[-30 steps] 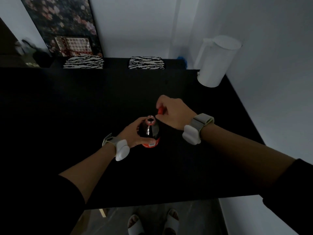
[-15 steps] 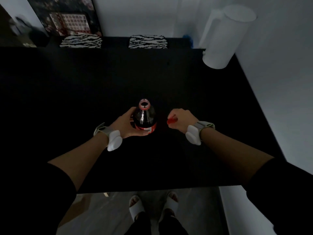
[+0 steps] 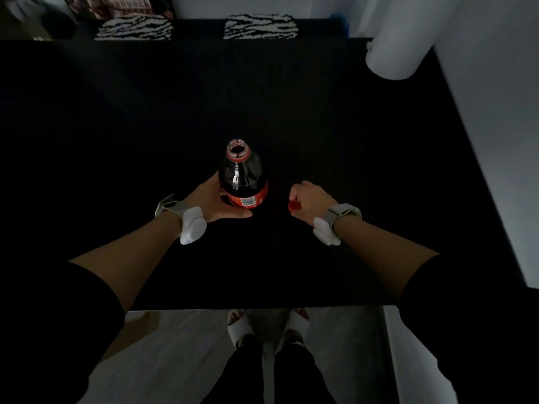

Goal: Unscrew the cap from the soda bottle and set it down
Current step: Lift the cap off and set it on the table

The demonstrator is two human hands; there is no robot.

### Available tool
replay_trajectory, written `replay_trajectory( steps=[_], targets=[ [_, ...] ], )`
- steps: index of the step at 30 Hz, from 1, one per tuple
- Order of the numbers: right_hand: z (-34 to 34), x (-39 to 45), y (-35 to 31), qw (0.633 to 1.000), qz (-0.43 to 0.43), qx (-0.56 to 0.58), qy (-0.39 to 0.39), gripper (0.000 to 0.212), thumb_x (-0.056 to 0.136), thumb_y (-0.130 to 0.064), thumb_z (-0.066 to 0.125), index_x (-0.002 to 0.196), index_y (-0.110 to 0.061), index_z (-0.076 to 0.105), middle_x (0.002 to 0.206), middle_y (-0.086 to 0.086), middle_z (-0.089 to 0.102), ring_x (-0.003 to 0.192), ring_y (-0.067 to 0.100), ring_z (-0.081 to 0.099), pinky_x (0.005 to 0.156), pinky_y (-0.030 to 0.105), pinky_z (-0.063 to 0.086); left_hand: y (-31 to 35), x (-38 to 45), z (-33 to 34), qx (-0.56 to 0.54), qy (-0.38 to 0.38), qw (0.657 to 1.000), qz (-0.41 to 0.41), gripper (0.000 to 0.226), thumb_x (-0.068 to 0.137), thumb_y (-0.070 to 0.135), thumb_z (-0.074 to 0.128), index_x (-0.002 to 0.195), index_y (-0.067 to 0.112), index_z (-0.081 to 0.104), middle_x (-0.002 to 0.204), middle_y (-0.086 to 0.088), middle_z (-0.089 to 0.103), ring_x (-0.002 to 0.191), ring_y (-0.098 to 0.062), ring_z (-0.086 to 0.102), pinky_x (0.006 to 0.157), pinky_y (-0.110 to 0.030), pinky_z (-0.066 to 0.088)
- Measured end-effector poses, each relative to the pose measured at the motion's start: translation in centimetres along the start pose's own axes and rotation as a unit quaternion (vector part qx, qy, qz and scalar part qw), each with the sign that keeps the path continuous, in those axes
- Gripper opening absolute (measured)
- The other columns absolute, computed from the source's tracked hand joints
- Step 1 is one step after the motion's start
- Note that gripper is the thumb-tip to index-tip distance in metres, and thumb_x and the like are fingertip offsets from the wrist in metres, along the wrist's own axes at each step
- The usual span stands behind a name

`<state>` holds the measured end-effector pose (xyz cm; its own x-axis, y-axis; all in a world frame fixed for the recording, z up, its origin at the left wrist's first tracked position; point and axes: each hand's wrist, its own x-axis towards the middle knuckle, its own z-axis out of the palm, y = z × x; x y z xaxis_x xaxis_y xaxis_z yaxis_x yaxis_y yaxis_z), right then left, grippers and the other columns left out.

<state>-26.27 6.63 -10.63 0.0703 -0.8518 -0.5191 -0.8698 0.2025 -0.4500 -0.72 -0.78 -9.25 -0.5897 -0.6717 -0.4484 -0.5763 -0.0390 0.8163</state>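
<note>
A dark soda bottle with a red label stands upright on the black table, its mouth uncovered. My left hand wraps around the bottle's lower body from the left. The red cap is low over the table to the right of the bottle, pinched in the fingers of my right hand. Whether the cap touches the tabletop I cannot tell. Both wrists carry white bands.
A white cylindrical container stands at the table's far right corner by the wall. Two zebra-patterned cushions sit beyond the far edge. The near table edge runs just above my feet.
My right hand carried the cap from beside the bottle's mouth down and right, close to the tabletop. The left hand kept its hold on the bottle.
</note>
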Motion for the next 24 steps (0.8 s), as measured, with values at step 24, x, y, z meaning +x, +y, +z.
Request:
replay_trajectory(
  steps=[24],
  targets=[
    [-4.4,-1.9,-0.4,0.997,-0.007,0.007,0.075,0.034,0.091,-0.035,0.059,0.119,-0.015,0.053,0.111,0.004,0.057,0.101,0.018,0.057,0.088,0.036,0.051,2.6,-1.7,-1.3,-0.022,0.009,1.000,0.011,0.091,0.061,0.031,0.092,0.139,0.033,0.045,0.127,0.009,0.067,0.116,-0.009,0.064,0.103,-0.041,0.048]
  ],
)
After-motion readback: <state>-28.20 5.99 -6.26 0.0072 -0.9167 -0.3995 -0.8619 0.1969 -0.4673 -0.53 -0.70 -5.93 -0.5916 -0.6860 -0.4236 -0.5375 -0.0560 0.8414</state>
